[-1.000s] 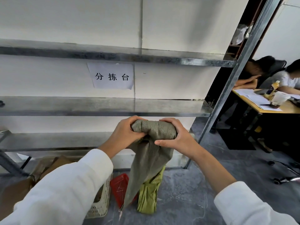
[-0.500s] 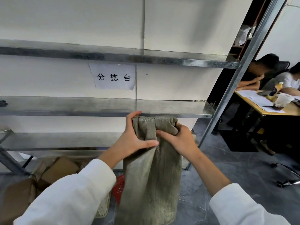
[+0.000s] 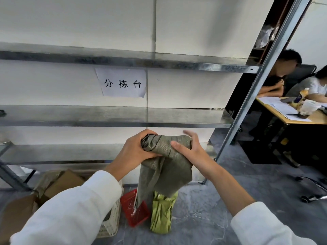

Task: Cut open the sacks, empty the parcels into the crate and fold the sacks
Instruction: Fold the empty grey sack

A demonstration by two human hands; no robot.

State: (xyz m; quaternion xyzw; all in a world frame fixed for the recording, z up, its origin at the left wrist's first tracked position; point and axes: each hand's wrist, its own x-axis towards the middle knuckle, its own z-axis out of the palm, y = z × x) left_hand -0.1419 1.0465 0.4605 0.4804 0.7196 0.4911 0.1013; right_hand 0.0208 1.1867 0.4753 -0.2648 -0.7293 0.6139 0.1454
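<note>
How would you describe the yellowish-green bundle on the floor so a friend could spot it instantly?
Start at the metal rack against the white wall and drop to the grey floor below its lowest shelf. There a yellow-green sack stands bundled, just right of a red basket. It is brighter than the dull grey-green sack hanging above it.

Right hand (image 3: 192,152) fingertips (image 3: 188,133) blurred. Crate (image 3: 110,225) mostly hidden behind left sleeve (image 3: 70,213). Red basket (image 3: 134,207) partly covered by sack (image 3: 164,167). Dark object (image 3: 2,113) cut by left edge.
</note>
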